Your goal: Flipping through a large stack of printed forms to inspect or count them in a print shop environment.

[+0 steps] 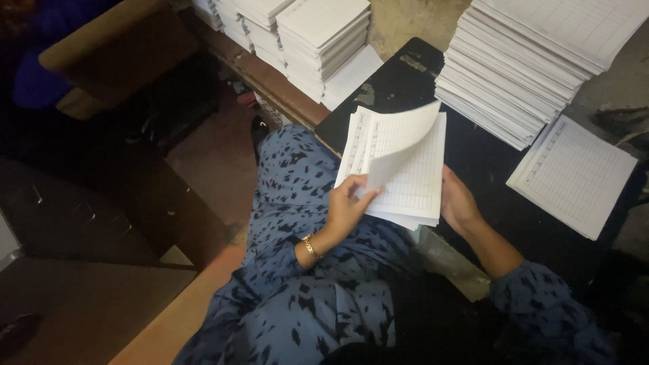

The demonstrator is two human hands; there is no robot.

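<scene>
The sheaf of ruled sheets (405, 169) lies on the near edge of the black table (399, 81), just above the person's lap, and both hands work it. The left hand (348, 203) pinches the lower corner of the top sheet (399, 145) between thumb and fingers (358, 184) and lifts it, so the page curls up and over in an arc; holding it by the corner this way lets a single leaf separate from the rest and shows the printed grid beneath. The right hand (460, 203) rests against the sheaf's right edge, fingers tucked out of sight under or behind the paper, so I cannot tell how tightly they close; its placing seems meant to steady the pile and keep the edges square while the page turns.

To the right a thinner pile of gridded sheets (574, 176) lies flat and apart on the table, slightly askew. Beyond it a tall stack of printed sheets (534, 61) rises at the table's far side, and more white stacks (304, 37) stand in a row on a brown ledge, within reach. A gold bracelet (311, 247) sits on the left wrist.
</scene>
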